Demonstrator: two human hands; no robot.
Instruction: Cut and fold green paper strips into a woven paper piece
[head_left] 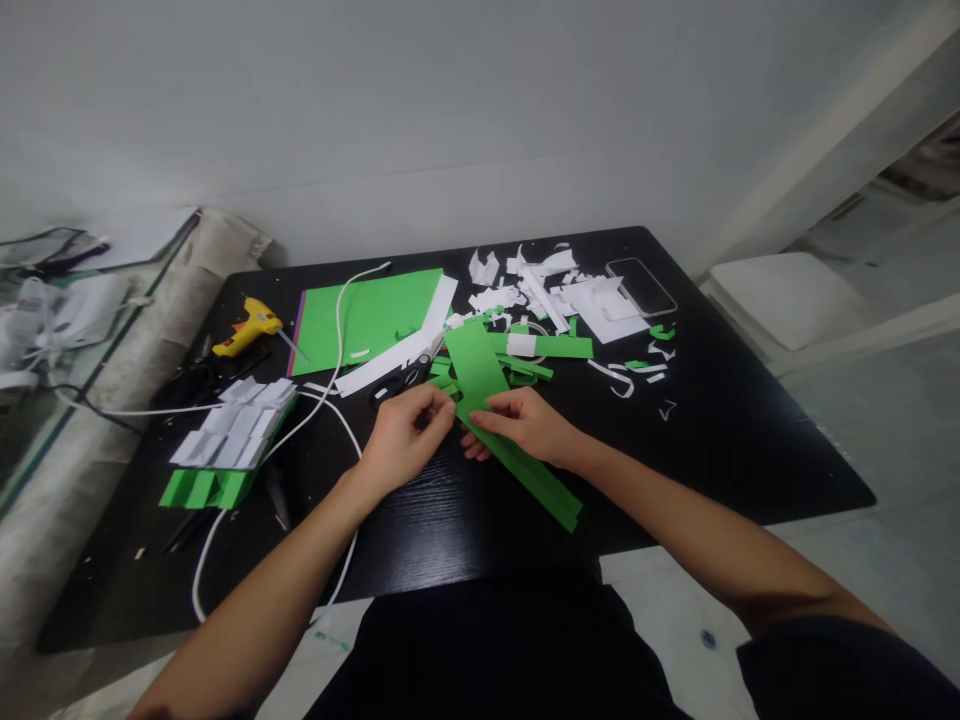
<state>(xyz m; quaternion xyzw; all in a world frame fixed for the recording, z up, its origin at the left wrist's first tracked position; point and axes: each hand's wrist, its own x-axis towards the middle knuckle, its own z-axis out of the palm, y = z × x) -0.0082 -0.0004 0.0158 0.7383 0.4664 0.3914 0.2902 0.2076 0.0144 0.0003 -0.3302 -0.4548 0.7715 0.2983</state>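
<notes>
A long green paper strip with a lengthwise fold slants over the black table in front of me. My right hand is closed around its middle, thumb on top and fingertips showing under the left edge. Thumb and forefinger of my left hand pinch the strip's left edge. Beyond the strip, another green strip with a white piece on it lies among green scraps. Close to my left hand are dark-handled scissors, partly covered by paper.
White paper scraps and a phone-like rectangular object lie at the back right. Green sheets and a yellow glue gun are back left. Folded white-and-green paper pieces sit left, near a looping white cable.
</notes>
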